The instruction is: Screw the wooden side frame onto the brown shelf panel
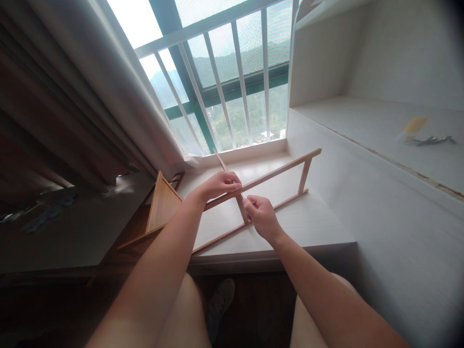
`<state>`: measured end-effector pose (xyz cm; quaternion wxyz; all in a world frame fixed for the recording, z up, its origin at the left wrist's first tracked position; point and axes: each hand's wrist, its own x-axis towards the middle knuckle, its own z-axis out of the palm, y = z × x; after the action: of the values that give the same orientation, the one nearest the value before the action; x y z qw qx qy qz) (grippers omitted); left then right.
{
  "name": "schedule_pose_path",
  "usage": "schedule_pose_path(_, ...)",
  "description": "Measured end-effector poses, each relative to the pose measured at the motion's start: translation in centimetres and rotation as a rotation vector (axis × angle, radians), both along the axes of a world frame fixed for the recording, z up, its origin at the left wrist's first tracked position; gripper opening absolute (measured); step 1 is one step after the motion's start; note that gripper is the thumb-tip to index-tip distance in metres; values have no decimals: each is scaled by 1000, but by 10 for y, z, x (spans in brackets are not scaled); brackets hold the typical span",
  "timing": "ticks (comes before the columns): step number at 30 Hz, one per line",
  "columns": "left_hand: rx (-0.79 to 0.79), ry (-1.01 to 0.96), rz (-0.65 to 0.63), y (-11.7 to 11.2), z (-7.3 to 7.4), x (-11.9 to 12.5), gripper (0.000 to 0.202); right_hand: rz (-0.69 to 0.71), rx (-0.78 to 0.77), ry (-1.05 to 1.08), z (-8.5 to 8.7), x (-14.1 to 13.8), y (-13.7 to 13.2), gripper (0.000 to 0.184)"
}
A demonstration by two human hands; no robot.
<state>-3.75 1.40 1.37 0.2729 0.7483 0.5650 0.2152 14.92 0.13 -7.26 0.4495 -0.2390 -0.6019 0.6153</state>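
Note:
A light wooden ladder-like frame lies slanted on a white window-sill platform, with two long rails and short cross rungs. My left hand is closed round the upper rail near its middle. My right hand is closed in a pinch beside the middle rung, on a small thin thing I cannot make out. A thin stick pokes up behind my left hand. The frame's lower left end joins a wooden panel that hangs off the platform.
A barred window and a pale curtain stand behind the platform. At the right, a white shelf holds a dark tool and a yellowish object. My bare knees and a shoe show below.

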Motion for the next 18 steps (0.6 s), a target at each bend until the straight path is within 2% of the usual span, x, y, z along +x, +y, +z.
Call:
schedule_pose_path(6,1,0,-4,-1,0,0,28,112,46,-28,3,3,7,37)
schedule_pose_path(11,-9,-17,-12,0,0,-1,28,116,95,-71,4,6,13,37)
schedule_pose_path(18,-18,-10,-21,2,-1,-3,26,123,240,-164,8,14,20,36)
